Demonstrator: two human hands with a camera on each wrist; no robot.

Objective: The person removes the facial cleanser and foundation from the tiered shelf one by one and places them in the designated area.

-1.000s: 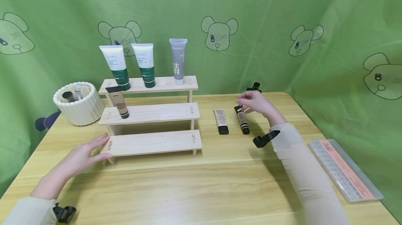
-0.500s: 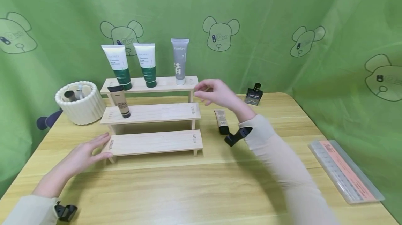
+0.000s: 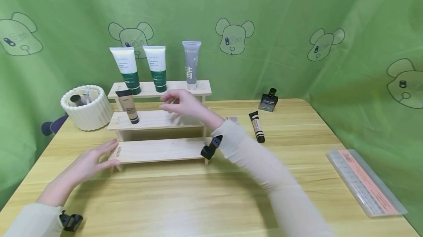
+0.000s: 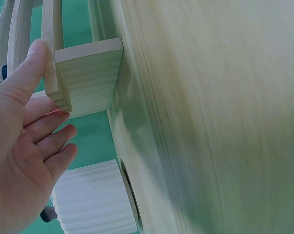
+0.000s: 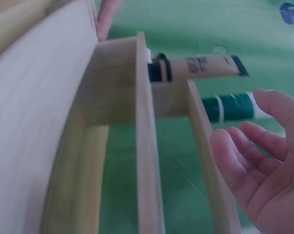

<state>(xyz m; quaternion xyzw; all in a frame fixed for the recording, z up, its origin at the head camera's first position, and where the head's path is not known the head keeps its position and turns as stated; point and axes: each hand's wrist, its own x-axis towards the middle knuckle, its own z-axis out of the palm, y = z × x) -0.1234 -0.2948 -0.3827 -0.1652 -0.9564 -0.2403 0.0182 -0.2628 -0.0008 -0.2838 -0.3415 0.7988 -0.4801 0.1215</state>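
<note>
My left hand [image 3: 92, 160] grips the left end of the lowest step of a three-tier wooden display stand [image 3: 162, 150]; in the left wrist view the thumb and fingers lie on either side of the board end. Loosely bent and holding nothing, my right hand [image 3: 185, 104] hovers in front of the upper tiers. To its left a beige tube with black ends [image 3: 128, 106] stands on the middle step. Along the top step are two white-and-green tubes, the nearer one [image 3: 156, 68] just above the hand, and a grey tube [image 3: 191, 64].
A ribbed white pot [image 3: 89, 114] with brushes stands left of the stand. At right are a dark perfume bottle [image 3: 268, 101], a lying black-ended tube [image 3: 256, 126] and a pale tube [image 3: 232, 119] mostly hidden by the sleeve. A clear ruler pack [image 3: 365, 182] lies far right.
My right hand has swept left from over the black-ended tube, past the stand's right end, to the middle of the tiers. The left hand has kept its place on the lowest step.
</note>
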